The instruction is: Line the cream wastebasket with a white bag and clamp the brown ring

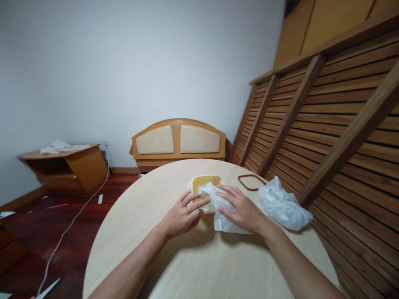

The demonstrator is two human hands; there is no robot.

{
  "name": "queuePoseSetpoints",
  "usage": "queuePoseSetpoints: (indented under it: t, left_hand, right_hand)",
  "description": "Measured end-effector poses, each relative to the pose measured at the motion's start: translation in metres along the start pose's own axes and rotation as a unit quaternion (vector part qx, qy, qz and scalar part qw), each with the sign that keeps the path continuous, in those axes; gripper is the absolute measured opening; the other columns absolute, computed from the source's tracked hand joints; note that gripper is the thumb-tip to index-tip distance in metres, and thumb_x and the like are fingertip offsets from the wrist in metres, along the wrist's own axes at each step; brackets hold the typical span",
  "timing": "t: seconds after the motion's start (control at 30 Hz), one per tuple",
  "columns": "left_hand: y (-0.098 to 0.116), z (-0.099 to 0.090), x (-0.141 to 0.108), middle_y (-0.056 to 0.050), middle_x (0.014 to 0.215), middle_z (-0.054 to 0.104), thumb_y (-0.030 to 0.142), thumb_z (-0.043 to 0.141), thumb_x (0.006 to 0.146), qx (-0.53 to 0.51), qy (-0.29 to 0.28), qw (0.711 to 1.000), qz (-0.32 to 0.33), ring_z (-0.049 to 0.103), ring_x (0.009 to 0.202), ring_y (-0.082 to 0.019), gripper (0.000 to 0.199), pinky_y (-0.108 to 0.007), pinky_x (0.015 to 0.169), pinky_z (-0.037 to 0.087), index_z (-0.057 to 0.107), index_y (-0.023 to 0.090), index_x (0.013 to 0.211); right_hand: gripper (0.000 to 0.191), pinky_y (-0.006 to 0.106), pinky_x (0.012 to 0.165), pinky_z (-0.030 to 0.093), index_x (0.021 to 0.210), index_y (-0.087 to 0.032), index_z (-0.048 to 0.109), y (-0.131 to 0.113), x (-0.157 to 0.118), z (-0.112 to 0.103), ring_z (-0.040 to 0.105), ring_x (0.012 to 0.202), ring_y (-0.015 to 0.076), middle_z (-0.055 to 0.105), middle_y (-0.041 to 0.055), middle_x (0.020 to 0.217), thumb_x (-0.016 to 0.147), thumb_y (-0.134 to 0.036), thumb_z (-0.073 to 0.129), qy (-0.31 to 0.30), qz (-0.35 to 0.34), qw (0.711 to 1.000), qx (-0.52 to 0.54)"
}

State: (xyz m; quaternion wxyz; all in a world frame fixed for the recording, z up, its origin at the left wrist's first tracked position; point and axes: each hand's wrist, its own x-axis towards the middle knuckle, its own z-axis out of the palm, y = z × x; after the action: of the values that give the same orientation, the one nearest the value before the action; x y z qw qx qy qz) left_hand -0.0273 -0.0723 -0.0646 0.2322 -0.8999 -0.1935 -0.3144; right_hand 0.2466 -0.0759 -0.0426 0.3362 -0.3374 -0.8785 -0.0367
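Note:
A small container (195,182) with a pale rim and yellow inside stands on the round table. White translucent plastic (229,224) lies partly in it and hangs over its near right side. Over the container's near left edge is my left hand (186,214), fingers apart, its fingertips at the rim and the plastic. My right hand (238,205) rests on the plastic with its fingers spread. Both hands hide part of the container and its contents.
Right of the hands, a crumpled white plastic bag (283,205) sits near the edge of the round table (140,207). Behind it lies a brown rounded frame (245,186). Wooden slats (311,124) lean close along the right.

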Motion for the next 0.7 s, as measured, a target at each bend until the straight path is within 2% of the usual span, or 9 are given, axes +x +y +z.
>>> queuePoseSetpoints:
  t: [0.17,0.3,0.43,0.53,0.7]
  left_hand:
    - [-0.002,0.000,-0.001,-0.004,0.105,0.075,0.014,0.055,0.092,-0.015,-0.005,1.000,-0.022,0.058,0.126,-0.022,0.012,-0.046,0.119,0.034,0.061,0.021,0.099]
    - [-0.006,0.000,-0.001,-0.005,0.092,0.073,0.012,0.052,0.094,-0.016,0.033,0.996,-0.082,0.063,0.117,-0.024,0.010,-0.048,0.110,0.045,0.058,0.020,0.097]
    - [-0.010,0.000,-0.001,-0.006,0.091,0.070,0.012,0.052,0.095,-0.042,0.080,0.987,-0.132,0.065,0.113,-0.024,0.010,-0.042,0.097,0.056,0.055,0.021,0.097]
    - [-0.013,0.000,-0.002,-0.006,0.091,0.069,0.010,0.050,0.096,-0.062,0.100,0.981,-0.154,0.065,0.114,-0.024,0.012,-0.039,0.093,0.059,0.054,0.021,0.099]
    - [-0.014,-0.001,-0.002,-0.007,0.101,0.069,0.011,0.051,0.096,-0.075,0.113,0.978,-0.161,0.061,0.124,-0.025,0.012,-0.043,0.100,0.057,0.056,0.021,0.102]
  right_hand:
    - [0.046,0.049,0.109,0.047,0.139,-0.027,0.057,0.005,-0.001,-0.006,0.052,0.134,0.0268,0.054,0.0116,0.147,0.096,-0.040,0.060,-0.006,-0.003,1.000,-0.008]
    - [0.046,0.051,0.106,0.047,0.137,-0.023,0.055,0.008,-0.003,-0.014,0.054,0.130,0.0292,0.057,0.0145,0.141,0.095,-0.043,0.056,0.080,-0.062,0.995,-0.005]
    - [0.053,0.053,0.102,0.048,0.127,-0.025,0.056,0.004,-0.004,-0.019,0.059,0.123,0.0323,0.061,0.0141,0.133,0.082,-0.049,0.071,0.125,-0.123,0.983,-0.045]
    - [0.042,0.052,0.101,0.049,0.118,-0.027,0.058,0.000,-0.003,-0.017,0.062,0.120,0.0302,0.066,0.0111,0.129,0.081,-0.037,0.075,0.131,-0.137,0.979,-0.073]
    - [0.022,0.043,0.090,0.054,0.107,-0.026,0.063,0.001,0.001,-0.015,0.067,0.109,0.0247,0.073,0.0071,0.114,0.087,-0.017,0.064,0.158,-0.157,0.971,-0.083]
